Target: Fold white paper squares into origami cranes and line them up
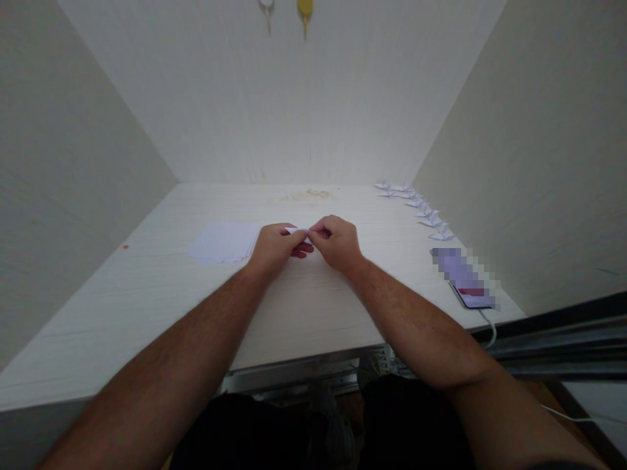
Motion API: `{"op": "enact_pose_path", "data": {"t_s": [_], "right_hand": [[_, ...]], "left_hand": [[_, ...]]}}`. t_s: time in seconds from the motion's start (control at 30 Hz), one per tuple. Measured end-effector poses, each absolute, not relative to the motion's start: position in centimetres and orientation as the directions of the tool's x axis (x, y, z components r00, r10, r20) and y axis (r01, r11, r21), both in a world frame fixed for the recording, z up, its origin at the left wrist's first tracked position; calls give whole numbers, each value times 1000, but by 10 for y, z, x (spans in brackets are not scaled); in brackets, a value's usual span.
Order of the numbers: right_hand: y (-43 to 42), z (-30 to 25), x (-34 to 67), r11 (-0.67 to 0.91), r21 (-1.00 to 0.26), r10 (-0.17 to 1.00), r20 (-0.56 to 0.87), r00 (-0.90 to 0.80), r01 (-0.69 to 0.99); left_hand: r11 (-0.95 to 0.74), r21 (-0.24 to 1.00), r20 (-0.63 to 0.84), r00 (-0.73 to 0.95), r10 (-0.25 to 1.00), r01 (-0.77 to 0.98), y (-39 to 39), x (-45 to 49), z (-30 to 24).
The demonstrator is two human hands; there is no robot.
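Observation:
Between my hands, above the middle of the white table, is a small folded piece of white paper (296, 230). My left hand (278, 247) is closed on it, the thumb on top and the fingers curled beneath. The fingertips of my right hand (337, 239) pinch its right end. Much of the paper is hidden by my fingers, so its exact folded shape cannot be made out. Just left of my left hand lies a stack of white paper sheets (223, 241).
Several folded paper cranes (425, 214) line the table's (161, 300) right edge towards the back corner. Nearer me lies a phone (465, 281) with a white cable (491, 329). Walls enclose the table at the back and both sides. Two hooks (304, 10) hang on the back wall.

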State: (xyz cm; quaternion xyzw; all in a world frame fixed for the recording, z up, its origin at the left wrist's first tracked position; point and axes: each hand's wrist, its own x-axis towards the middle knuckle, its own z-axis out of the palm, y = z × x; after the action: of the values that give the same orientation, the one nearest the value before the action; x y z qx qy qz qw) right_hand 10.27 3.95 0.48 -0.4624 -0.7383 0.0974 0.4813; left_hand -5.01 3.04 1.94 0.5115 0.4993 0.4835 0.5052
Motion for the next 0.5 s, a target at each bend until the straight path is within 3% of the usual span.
{"op": "enact_pose_path", "data": {"t_s": [0.33, 0.5], "right_hand": [[43, 3, 109, 696, -354, 632, 715, -299, 624], [45, 2, 111, 743, -307, 580, 740, -342, 595]], "left_hand": [[64, 990, -62, 15, 998, -127, 28, -47, 22], [95, 985, -90, 42, 995, -142, 29, -49, 23]]}}
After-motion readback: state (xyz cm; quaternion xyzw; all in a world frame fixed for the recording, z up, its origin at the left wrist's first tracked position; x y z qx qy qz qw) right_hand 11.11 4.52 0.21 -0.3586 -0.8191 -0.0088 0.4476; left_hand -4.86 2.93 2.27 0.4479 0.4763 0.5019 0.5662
